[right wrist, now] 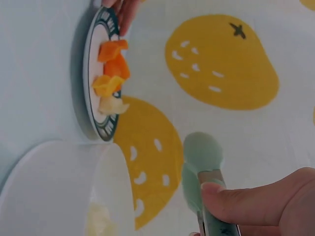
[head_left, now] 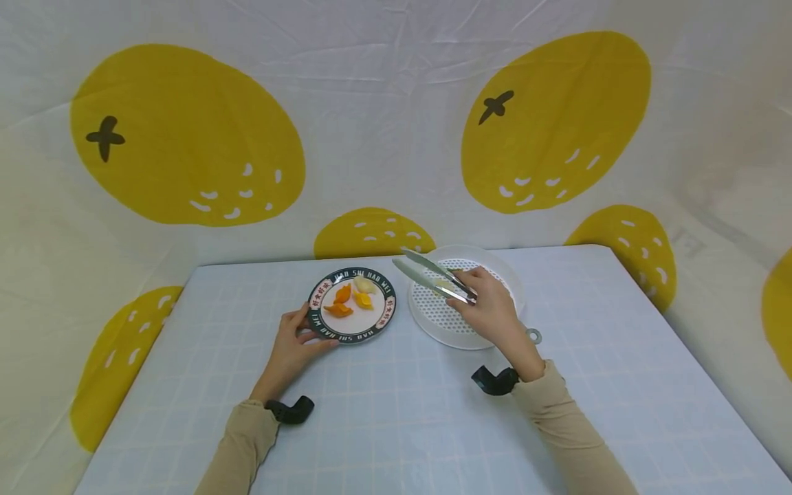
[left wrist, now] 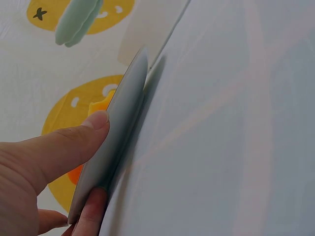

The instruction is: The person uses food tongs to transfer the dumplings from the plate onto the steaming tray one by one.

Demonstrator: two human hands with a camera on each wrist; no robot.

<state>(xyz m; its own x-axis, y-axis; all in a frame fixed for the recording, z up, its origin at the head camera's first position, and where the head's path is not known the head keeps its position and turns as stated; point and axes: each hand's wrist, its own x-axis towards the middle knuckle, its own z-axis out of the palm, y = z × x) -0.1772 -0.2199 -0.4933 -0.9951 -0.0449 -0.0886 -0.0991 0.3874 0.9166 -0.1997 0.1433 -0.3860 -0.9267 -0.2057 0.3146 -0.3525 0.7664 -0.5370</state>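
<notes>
My left hand (head_left: 293, 350) holds the near left rim of a round plate (head_left: 317, 323) with a dark green lettered border. In the left wrist view, the thumb lies over the rim and fingers reach beneath the plate (left wrist: 115, 132). Several dumpling-like pieces sit on the plate: orange ones (head_left: 338, 311), a yellow one (head_left: 362, 300) and a pale one (head_left: 365, 284). My right hand (head_left: 491, 309) grips metal tongs with pale green tips (head_left: 413, 273), parted and with nothing between them. The tongs are above a white perforated basket (head_left: 427, 326); a pale yellow piece (right wrist: 101, 221) lies inside.
A pale checked cloth covers the table (head_left: 396, 426). Behind it hangs a white curtain (head_left: 383, 124) printed with large yellow fruit. A pale green ring (head_left: 533, 335) shows beside the right wrist. Black wrist mounts (head_left: 291, 410) sit on both forearms.
</notes>
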